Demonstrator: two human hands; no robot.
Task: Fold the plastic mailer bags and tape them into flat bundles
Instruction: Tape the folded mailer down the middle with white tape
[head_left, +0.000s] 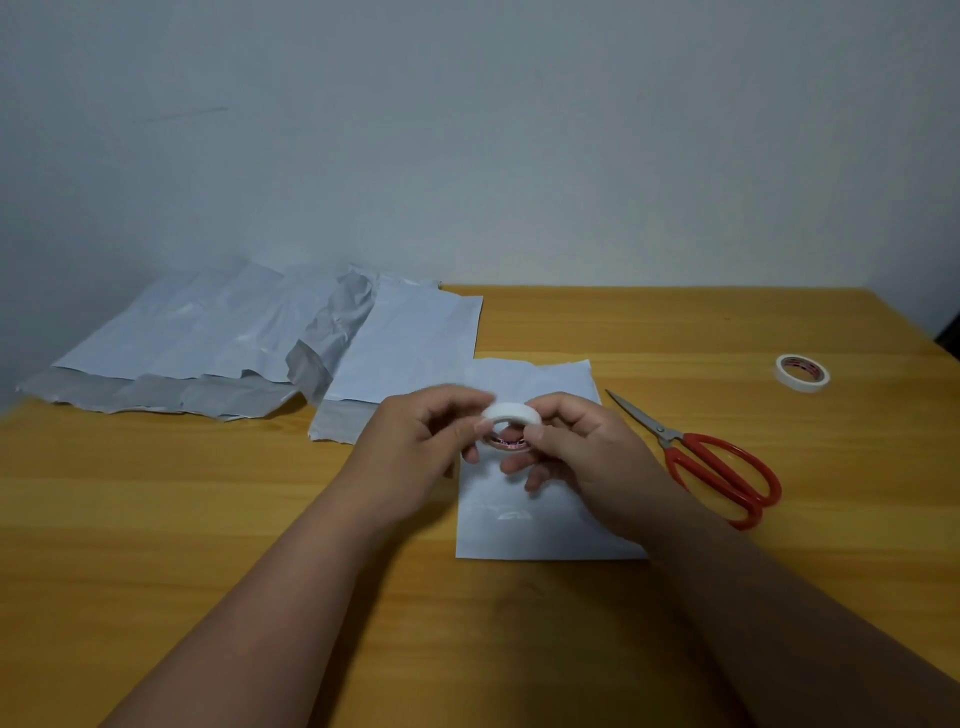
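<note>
You see a wooden table (208, 519), smooth with a soft shine. At ten o'clock lie crinkly, shiny plastic bags (208, 332). The folded bag (545, 525) in the middle looks smooth and glossy. At three o'clock, the scissors (701, 457) have metal blades and shiny red plastic handles.

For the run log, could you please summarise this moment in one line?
both hands hold tape roll | over folded mailer | scissors idle

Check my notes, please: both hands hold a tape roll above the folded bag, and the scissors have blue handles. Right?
One slip: the scissors have red handles, as the head view shows. Both hands, left and right, do hold the tape roll above the folded bag.
</note>
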